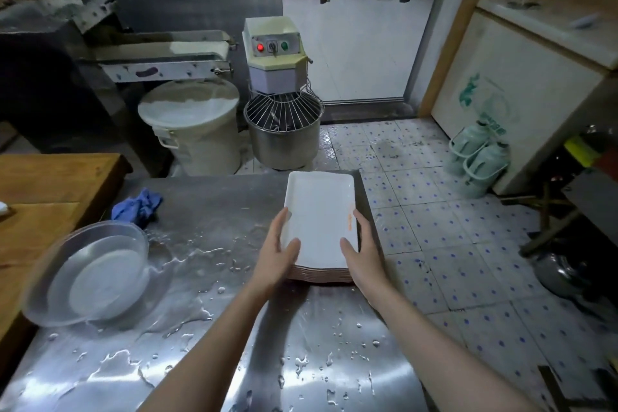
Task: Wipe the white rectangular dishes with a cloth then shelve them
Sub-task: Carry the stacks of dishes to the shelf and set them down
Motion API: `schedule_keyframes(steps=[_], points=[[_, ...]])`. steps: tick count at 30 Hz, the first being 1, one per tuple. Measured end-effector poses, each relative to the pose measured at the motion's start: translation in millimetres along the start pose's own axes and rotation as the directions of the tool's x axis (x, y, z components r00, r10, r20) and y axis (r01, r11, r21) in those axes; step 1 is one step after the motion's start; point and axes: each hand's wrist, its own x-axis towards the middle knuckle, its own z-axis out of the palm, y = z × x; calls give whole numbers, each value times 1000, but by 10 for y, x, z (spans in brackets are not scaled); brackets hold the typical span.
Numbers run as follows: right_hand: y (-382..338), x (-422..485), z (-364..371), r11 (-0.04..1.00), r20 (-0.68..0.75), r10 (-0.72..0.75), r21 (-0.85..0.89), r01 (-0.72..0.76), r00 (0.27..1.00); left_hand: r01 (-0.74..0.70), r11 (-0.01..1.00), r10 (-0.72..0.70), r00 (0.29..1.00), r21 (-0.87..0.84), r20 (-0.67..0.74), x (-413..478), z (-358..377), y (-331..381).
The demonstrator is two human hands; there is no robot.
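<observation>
A stack of several white rectangular dishes (pixel 319 211) stands near the right edge of the wet steel table (pixel 214 278). My left hand (pixel 277 251) grips the stack's near left side, thumb lying on the top dish. My right hand (pixel 361 251) grips the near right side the same way, beside an orange mark on the top dish. A crumpled blue cloth (pixel 137 206) lies on the table to the left, apart from both hands.
A clear plastic basin (pixel 87 274) sits tilted at the table's left. A wooden counter (pixel 43 211) adjoins on the left. Beyond the table stand a lidded white bucket (pixel 190 124) and a dough mixer (pixel 281 104). Tiled floor and a white cabinet (pixel 521 94) lie right.
</observation>
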Motion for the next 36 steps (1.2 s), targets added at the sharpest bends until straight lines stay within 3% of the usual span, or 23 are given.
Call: schedule_keyframes(steps=[9, 36], points=[[93, 35, 24, 997, 29, -6, 81, 4, 1000, 29, 980, -35, 999, -194, -27, 21, 57, -96], [200, -1144, -173, 997, 122, 39, 63, -47, 992, 58, 989, -67, 995, -133, -68, -1361, 124, -88]])
